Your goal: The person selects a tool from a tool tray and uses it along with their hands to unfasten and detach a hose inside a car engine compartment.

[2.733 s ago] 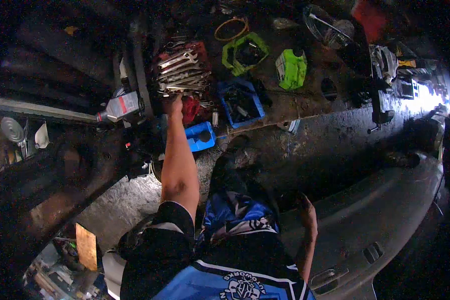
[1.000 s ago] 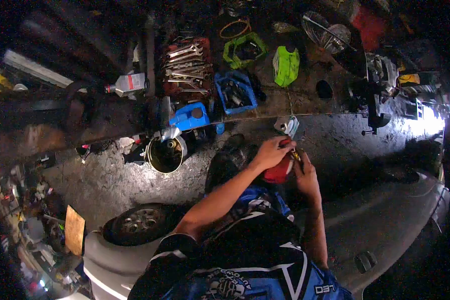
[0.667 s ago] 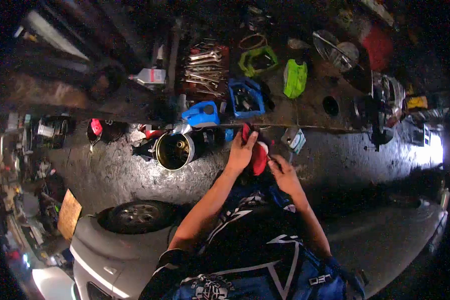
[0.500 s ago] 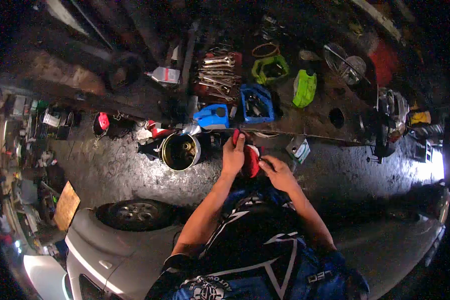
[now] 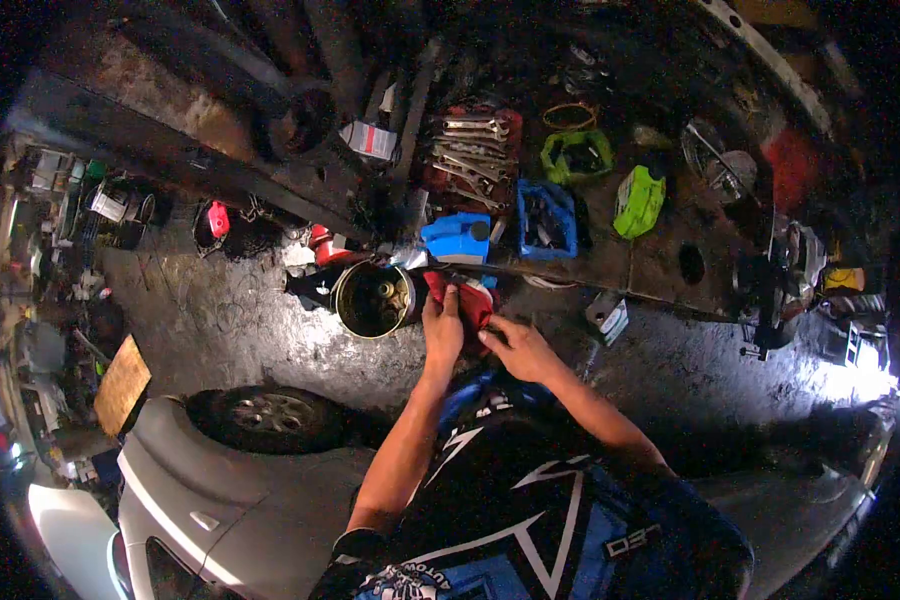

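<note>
A red cloth point(image 5: 476, 304) with a whitish patch along its upper edge is stretched between my two hands in front of my body. My left hand point(image 5: 443, 328) grips its left side, thumb on top. At the lower right edge, the fingers of my right hand point(image 5: 520, 350) pinch the same cloth. Whether anything is wrapped inside it I cannot make out. Just left of my left hand stands a round metal bucket point(image 5: 342, 318) with parts in it. A blue cut-open jug point(image 5: 455, 238) lies on the bench edge beyond my hands.
On the dark workbench point(image 5: 620, 265) lie several wrenches point(image 5: 470, 160), a blue tray of tools point(image 5: 547, 222), a green cut container point(image 5: 577, 156) and a lime-green bottle point(image 5: 639, 202). A small box point(image 5: 608, 318) sits right of my hands. A grey car point(image 5: 240, 490) stands behind me.
Both hands have moved left with the red cloth, nearer the bucket, and the cloth now looks more bunched. My view has shifted, so the bench items appear farther right.
</note>
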